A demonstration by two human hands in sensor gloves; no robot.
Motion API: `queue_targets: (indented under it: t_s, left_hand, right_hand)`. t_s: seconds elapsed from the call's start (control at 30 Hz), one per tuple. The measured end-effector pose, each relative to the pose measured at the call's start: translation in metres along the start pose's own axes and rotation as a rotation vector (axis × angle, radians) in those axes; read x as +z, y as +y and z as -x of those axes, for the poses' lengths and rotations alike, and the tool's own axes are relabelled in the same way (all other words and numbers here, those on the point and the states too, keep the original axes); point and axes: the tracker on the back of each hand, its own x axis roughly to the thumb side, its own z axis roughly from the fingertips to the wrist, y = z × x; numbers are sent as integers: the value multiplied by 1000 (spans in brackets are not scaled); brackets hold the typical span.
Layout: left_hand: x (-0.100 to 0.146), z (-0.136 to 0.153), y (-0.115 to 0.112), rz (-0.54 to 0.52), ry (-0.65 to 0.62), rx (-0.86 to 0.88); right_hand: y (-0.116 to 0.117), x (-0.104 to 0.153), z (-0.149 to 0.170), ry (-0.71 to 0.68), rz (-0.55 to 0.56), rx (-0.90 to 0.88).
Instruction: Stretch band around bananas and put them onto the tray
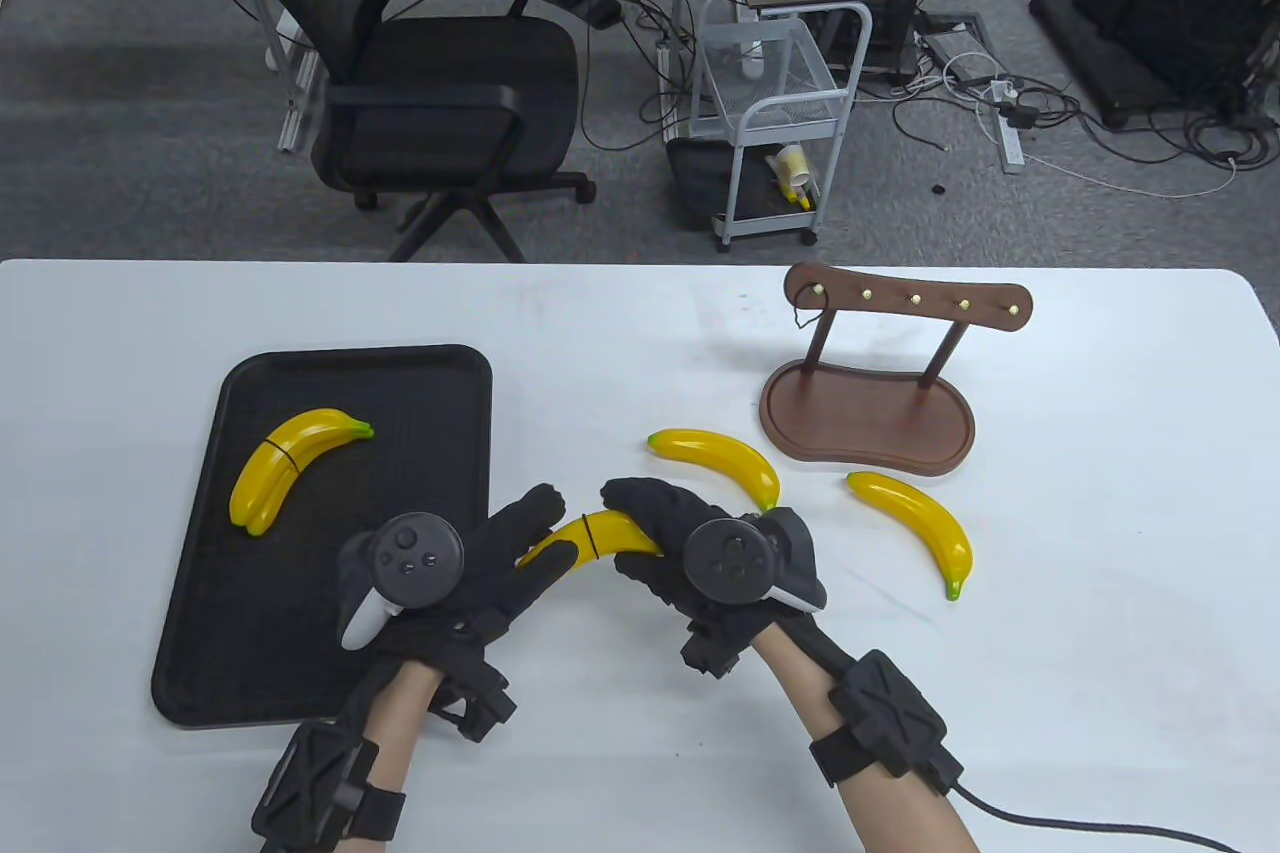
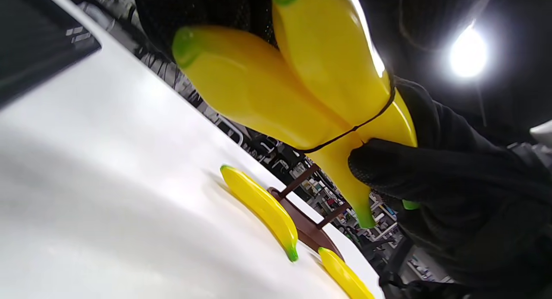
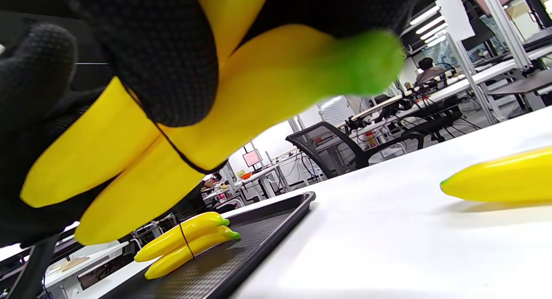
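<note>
Two yellow bananas [image 1: 612, 533] with a thin black band [image 1: 591, 538] round their middle are held just above the table's centre. My right hand [image 1: 650, 513] grips this pair from the right with curled fingers. My left hand [image 1: 515, 543] lies with straight fingers along their left end, supporting them. In the left wrist view the band [image 2: 345, 133] crosses both bananas [image 2: 267, 96]. A black tray [image 1: 420, 513] on the left holds another banded pair [image 1: 290, 463]. Two loose bananas [image 1: 715, 461] [image 1: 915, 528] lie to the right.
A brown wooden peg rack [image 1: 870, 393] on an oval base stands at the right rear of the white table. An office chair and a small cart stand on the floor behind the table.
</note>
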Motion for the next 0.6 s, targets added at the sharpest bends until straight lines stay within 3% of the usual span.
queue_targets:
  t_s: [0.17, 0.6]
  left_hand:
    - [2, -11, -3, -48, -12, -170]
    - [1, -20, -13, -47, -10, -413]
  right_hand:
    - [2, -2, 2, 62, -27, -69]
    - [14, -2, 5, 85, -87, -102]
